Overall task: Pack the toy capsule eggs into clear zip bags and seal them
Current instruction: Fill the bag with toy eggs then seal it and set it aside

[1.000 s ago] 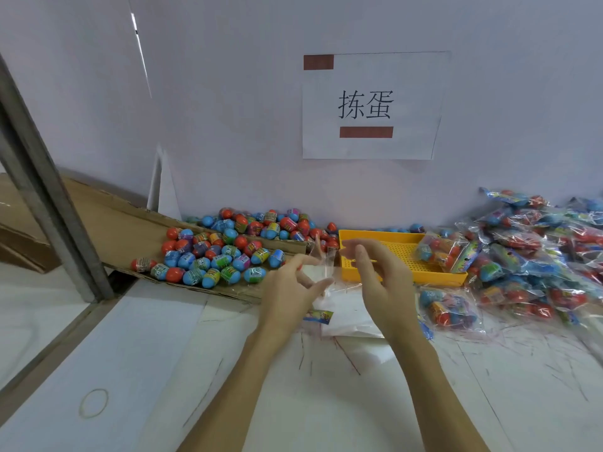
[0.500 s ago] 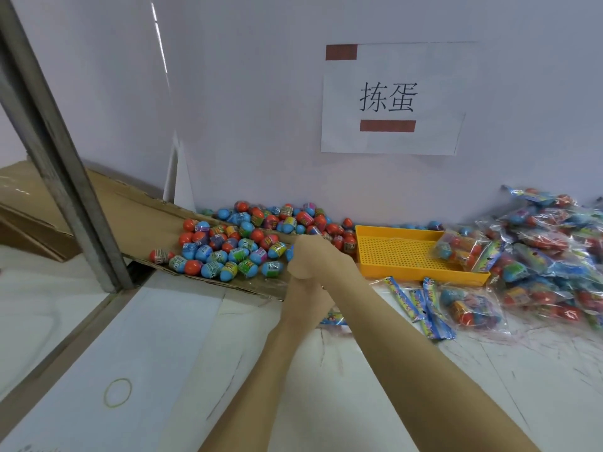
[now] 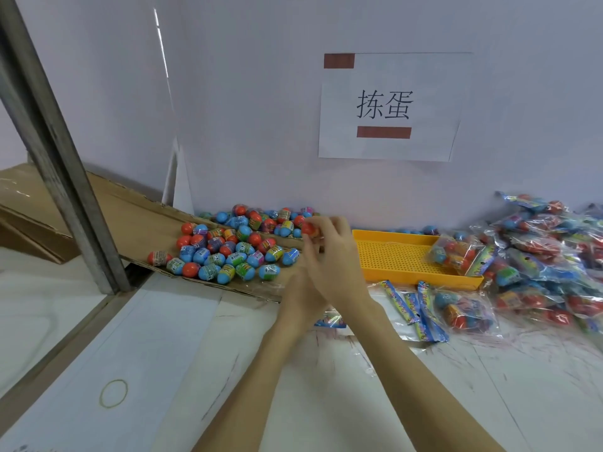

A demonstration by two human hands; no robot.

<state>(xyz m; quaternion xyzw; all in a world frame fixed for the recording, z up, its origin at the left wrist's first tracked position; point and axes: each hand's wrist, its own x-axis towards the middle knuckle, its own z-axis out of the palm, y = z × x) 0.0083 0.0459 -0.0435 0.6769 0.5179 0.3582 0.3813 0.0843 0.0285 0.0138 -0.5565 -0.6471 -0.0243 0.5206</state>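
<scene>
Far left: grey metal post (image 3: 55, 145). Next, loose capsule eggs (image 3: 228, 252) heaped on a cardboard sheet (image 3: 137, 220) against the wall. Left hand (image 3: 301, 296) low on the table, mostly hidden under the right forearm; grip cannot be told. Right hand (image 3: 336, 256) fingers curled round a red egg (image 3: 308, 229), apparently lifted. Then yellow tray (image 3: 404, 259); filled bags (image 3: 548, 252) piled far right.

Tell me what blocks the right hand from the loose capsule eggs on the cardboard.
Nothing visible does. The right hand already pinches an orange capsule egg at the edge of the pile of loose orange and blue capsule eggs on the brown cardboard sheet.
</scene>
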